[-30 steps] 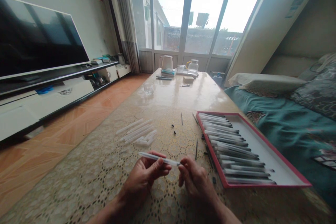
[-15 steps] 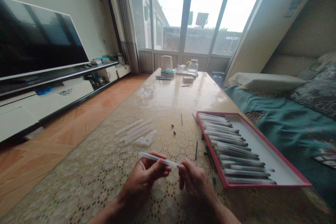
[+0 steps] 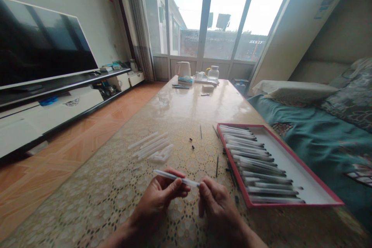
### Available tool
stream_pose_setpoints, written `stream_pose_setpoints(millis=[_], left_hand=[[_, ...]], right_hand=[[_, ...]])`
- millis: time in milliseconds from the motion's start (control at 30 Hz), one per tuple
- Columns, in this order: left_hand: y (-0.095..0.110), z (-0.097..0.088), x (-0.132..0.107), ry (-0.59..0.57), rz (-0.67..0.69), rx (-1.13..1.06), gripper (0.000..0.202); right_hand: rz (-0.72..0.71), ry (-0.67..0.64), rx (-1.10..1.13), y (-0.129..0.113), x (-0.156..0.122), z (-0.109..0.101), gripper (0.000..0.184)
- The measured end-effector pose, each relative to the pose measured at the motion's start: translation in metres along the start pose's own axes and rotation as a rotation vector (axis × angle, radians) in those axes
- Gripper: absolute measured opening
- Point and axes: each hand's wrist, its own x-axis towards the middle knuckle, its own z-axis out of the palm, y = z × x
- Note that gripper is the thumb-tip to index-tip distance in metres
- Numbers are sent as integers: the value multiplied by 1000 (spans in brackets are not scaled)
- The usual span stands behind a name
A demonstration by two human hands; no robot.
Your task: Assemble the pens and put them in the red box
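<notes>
A whitish, translucent pen (image 3: 190,182) lies across both my hands above the patterned tablecloth (image 3: 95,186). My left hand (image 3: 162,190) is closed round its barrel, thumb on top. At the pen's right end, my right hand (image 3: 215,197) pinches the tip between thumb and forefinger, which hide that end. Beyond my left hand lie several clear pen barrels (image 3: 151,145) and a small heap of white caps (image 3: 162,153). Two small black plugs (image 3: 192,147) and a dark thin refill (image 3: 217,166) rest beyond my hands.
To the right, a red-rimmed box (image 3: 305,162) holds a row of pens (image 3: 258,162). More black parts lie along its left side. A drinking glass (image 3: 164,99), a kettle (image 3: 183,69) and a glass jug (image 3: 213,73) stand farther down the table. A sofa (image 3: 290,116) borders the right.
Both hands keep their hold on the pen. My right fingers have shifted very slightly at its end; the things on the table have not moved.
</notes>
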Motion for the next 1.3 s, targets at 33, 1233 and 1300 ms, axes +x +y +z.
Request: stream_pose_setpoints(millis=[33, 1233, 1300], left_hand=[[0, 0, 0, -7, 4, 7, 15], [54, -16, 21, 79, 451, 1644, 20], [51, -23, 35, 128, 450, 1725, 15]], right_hand=[[32, -16, 37, -1, 0, 0, 44], [-76, 327, -283, 3, -2, -7, 24], [-77, 312, -288, 4, -1, -8, 24]])
